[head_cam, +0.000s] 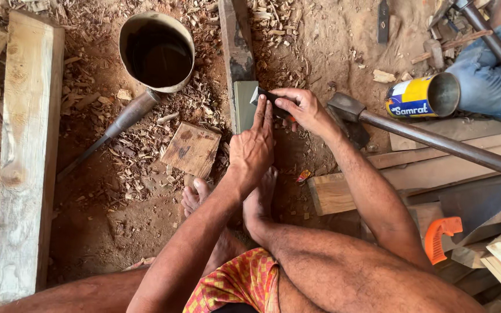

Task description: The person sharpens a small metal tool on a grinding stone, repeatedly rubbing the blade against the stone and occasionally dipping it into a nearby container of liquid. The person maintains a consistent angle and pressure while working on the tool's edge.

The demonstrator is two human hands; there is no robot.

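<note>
**Down on the dirt floor, a small blade flat on the stone**

So we're sitting on the ground, bare feet (244,200) tucked right behind the work. The thing in hand is a small dark metal blade (267,96), flat and thin, with a pale edge at its left tip. It lies across the top end of a grey-green rectangular sharpening stone (242,106), which sits on the dirt at the near end of a weathered plank (235,40).

Our left hand (253,148) has its fingers stretched straight and held together, tips pressing down on the blade. Our right hand (304,109) is curled, pinching the blade's right end between thumb and fingers.

Containers: a round metal bucket (156,51) stands up and to the left, dark inside; whether that's liquid or just shadow, we can't tell. A blue and yellow tin can (423,97) lies on its side to the right, mouth open and showing nothing inside.

A hammer (349,110) with a long metal handle rests just right of our right hand, and wood chips (146,145) litter the dirt.
</note>
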